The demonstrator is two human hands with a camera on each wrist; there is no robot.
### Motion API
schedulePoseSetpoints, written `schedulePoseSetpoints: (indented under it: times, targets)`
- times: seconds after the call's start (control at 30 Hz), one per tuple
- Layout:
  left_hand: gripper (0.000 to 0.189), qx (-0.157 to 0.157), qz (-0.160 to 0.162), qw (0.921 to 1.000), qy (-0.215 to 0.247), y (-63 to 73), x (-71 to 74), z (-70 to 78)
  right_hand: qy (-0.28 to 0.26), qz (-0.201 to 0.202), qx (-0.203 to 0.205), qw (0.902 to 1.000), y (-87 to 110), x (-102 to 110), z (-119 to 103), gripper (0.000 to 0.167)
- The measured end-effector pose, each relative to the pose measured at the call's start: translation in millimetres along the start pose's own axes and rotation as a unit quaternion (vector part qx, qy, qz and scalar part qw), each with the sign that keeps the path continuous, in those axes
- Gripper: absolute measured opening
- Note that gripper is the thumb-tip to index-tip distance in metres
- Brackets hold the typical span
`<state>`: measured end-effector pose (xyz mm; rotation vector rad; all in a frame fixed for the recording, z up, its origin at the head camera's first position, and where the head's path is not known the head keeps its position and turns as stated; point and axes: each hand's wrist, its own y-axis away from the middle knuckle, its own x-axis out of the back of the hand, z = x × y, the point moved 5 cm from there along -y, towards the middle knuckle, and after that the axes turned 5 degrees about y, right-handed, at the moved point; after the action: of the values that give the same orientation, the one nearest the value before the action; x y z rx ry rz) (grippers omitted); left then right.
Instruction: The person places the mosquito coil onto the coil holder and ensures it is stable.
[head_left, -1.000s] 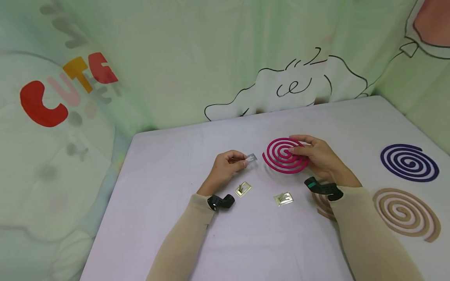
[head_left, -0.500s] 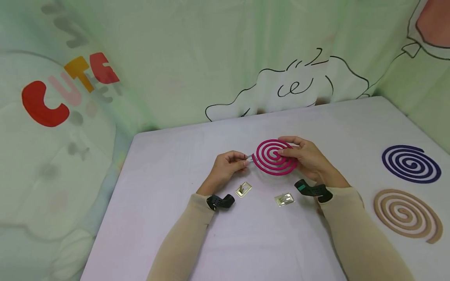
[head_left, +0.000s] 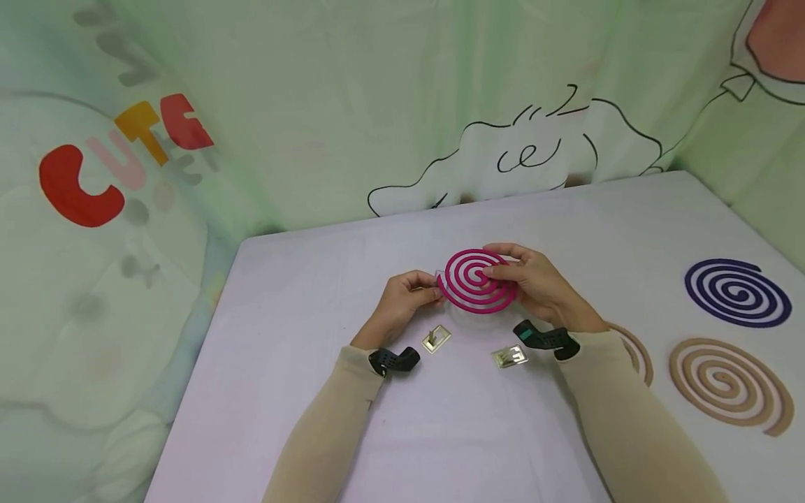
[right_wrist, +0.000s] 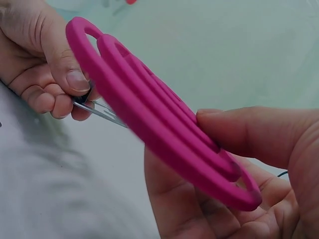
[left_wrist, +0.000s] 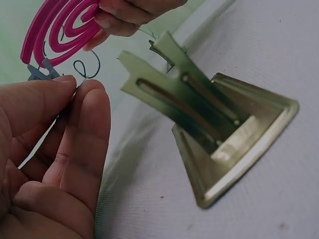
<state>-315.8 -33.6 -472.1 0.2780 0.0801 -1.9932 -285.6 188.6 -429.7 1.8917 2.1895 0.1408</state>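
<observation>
Here, the left hand (head_left: 405,302) pinches a small metal stand (left_wrist: 44,73) at its fingertips. The right hand (head_left: 537,288) pinches a pink coil (right_wrist: 154,132) between thumb and fingers, the coil's far edge right by the left hand. Just below the left hand a gold stand (left_wrist: 209,124) sits on the surface (head_left: 402,447); a purple coil (head_left: 742,295) lies well right of the right hand.

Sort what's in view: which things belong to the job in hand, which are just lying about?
In the job:
left hand, pinching grey metal piece
right hand, holding pink spiral coil

Lying about, likely spares:
left gold-coloured stand
right gold-coloured stand
purple coil
tan coil
second tan coil, partly hidden
</observation>
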Motion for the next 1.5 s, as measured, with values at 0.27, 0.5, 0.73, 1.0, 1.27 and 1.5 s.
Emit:
schedulePoseSetpoints:
  times: [0.27, 0.5, 0.73, 1.0, 1.27, 1.5]
  targets:
    - [0.017, -0.004, -0.006, 0.9998, -0.017, 1.2, -0.4, 1.5, -0.008, -0.017, -0.004, 0.9998, -7.5, -11, 4, 0.042]
    - [0.016, 0.001, 0.013, 0.9993, -0.035, 0.2, 1.0, 0.5, 0.006, -0.020, -0.007, 0.9998, -13.1, -18, 6, 0.049]
    - [0.017, 0.003, 0.027, 0.9987, -0.043, -0.5, 1.3, -0.7, 0.017, -0.024, 0.000, 0.9996, -21.7, -26, 7, 0.048]
    - [0.021, -0.011, 0.021, 0.9983, -0.054, 0.5, -0.2, 0.7, 0.020, -0.034, 0.005, 0.9992, -26.2, -33, 9, 0.047]
    - [0.015, -0.023, 0.030, 0.9960, -0.081, 0.9, 0.4, 2.8, 0.023, -0.043, 0.003, 0.9988, -28.0, -39, 11, 0.049]
    - [0.012, -0.021, 0.034, 0.9949, -0.092, 1.7, 0.9, 3.5, 0.015, -0.039, 0.002, 0.9991, -27.5, -41, 9, 0.047]
